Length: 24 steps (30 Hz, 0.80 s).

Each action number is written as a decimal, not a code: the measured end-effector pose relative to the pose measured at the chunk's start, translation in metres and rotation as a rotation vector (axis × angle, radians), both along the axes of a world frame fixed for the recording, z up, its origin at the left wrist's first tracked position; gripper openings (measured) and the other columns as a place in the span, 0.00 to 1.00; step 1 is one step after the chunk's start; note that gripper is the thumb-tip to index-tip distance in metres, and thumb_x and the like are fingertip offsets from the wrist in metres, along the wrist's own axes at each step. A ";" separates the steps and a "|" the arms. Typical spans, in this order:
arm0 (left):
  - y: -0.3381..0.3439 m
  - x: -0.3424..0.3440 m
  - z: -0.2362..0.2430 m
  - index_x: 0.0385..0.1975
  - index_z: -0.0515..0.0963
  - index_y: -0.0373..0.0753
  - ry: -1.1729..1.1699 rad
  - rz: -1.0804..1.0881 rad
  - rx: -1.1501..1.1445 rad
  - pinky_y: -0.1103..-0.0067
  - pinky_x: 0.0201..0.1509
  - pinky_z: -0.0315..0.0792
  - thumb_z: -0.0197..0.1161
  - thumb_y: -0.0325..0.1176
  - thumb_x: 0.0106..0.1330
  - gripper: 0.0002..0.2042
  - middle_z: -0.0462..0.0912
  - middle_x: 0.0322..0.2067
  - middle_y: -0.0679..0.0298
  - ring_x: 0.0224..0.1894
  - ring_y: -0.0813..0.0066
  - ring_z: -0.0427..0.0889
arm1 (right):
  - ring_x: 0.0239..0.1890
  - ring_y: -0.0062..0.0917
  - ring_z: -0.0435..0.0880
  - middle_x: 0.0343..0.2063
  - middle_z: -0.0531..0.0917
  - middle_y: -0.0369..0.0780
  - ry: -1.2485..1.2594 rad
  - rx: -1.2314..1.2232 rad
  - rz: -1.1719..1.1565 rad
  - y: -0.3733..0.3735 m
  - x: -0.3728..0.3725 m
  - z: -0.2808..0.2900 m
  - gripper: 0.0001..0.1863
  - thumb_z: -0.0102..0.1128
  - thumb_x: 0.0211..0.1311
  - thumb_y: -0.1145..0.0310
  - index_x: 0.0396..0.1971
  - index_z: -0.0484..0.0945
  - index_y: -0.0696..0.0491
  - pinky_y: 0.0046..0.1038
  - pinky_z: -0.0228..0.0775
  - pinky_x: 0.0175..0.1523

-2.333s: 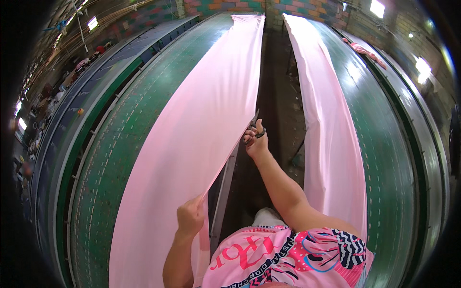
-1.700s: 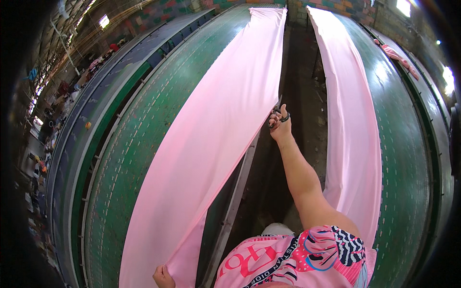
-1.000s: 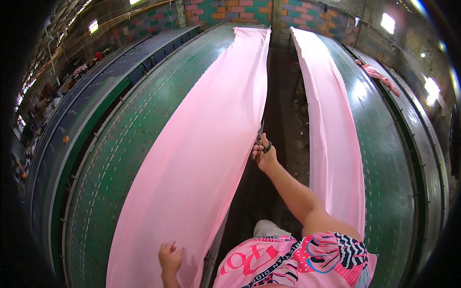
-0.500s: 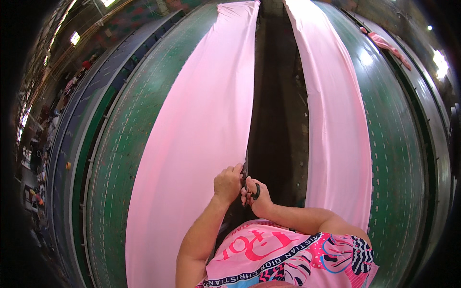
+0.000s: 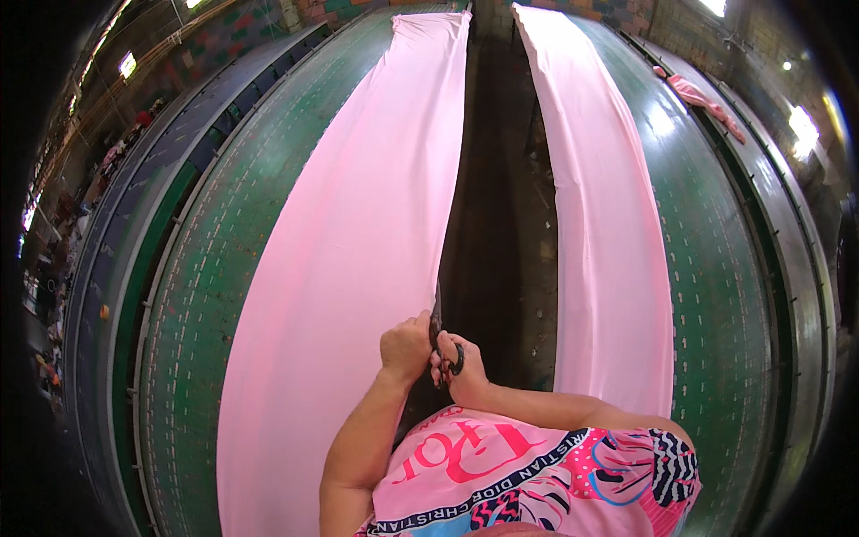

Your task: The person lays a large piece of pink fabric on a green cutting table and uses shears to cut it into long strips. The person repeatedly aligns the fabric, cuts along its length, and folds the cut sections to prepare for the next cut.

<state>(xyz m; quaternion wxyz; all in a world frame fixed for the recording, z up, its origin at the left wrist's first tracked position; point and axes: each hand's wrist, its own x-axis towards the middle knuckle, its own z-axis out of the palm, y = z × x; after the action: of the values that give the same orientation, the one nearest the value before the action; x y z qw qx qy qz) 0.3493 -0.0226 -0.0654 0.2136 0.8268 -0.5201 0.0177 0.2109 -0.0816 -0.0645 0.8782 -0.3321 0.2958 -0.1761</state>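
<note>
Head: right hand (image 5: 465,369) holds scissors (image 5: 436,333), shirt (image 5: 582,488) bears lettering (image 5: 470,454).

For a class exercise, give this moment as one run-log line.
left hand: at left cloth edge | right hand: holds scissors | right cloth: on green table

A pink shirt (image 5: 546,447) bearing red lettering (image 5: 488,455); a dark diagonal band (image 5: 501,485); zigzags (image 5: 673,470) on one sleeve (image 5: 640,461).

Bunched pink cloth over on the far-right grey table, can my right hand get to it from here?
Probably not: your right hand is holding scissors close to your body, and the bunched pink cloth lies well ahead, beyond the green table with its long pink strip.
</note>
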 end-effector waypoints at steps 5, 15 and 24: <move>0.011 0.005 -0.004 0.46 0.81 0.40 -0.024 -0.008 -0.028 0.59 0.32 0.81 0.62 0.36 0.69 0.10 0.86 0.28 0.54 0.29 0.51 0.88 | 0.19 0.22 0.76 0.21 0.78 0.33 0.047 0.061 -0.101 -0.025 0.033 -0.005 0.23 0.62 0.74 0.42 0.35 0.74 0.49 0.26 0.70 0.25; 0.062 0.019 0.008 0.47 0.85 0.37 0.109 0.160 -0.249 0.58 0.34 0.78 0.60 0.28 0.72 0.10 0.86 0.31 0.49 0.32 0.46 0.87 | 0.22 0.22 0.76 0.24 0.77 0.35 -0.219 0.078 -0.231 -0.195 0.146 -0.045 0.30 0.69 0.68 0.39 0.45 0.69 0.51 0.24 0.73 0.30; 0.092 0.045 0.025 0.44 0.86 0.30 0.418 0.570 -0.263 0.67 0.41 0.80 0.60 0.23 0.71 0.09 0.87 0.32 0.46 0.33 0.48 0.88 | 0.20 0.22 0.76 0.23 0.76 0.35 -0.266 0.164 -0.252 -0.361 0.262 -0.056 0.34 0.71 0.63 0.36 0.46 0.68 0.51 0.22 0.73 0.27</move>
<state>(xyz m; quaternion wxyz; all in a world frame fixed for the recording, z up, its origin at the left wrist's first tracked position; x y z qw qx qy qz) 0.3940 0.0692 -0.0400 0.4058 0.8897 -0.2074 -0.0262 0.4724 -0.4424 -0.1210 0.9046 -0.1938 0.2295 -0.3024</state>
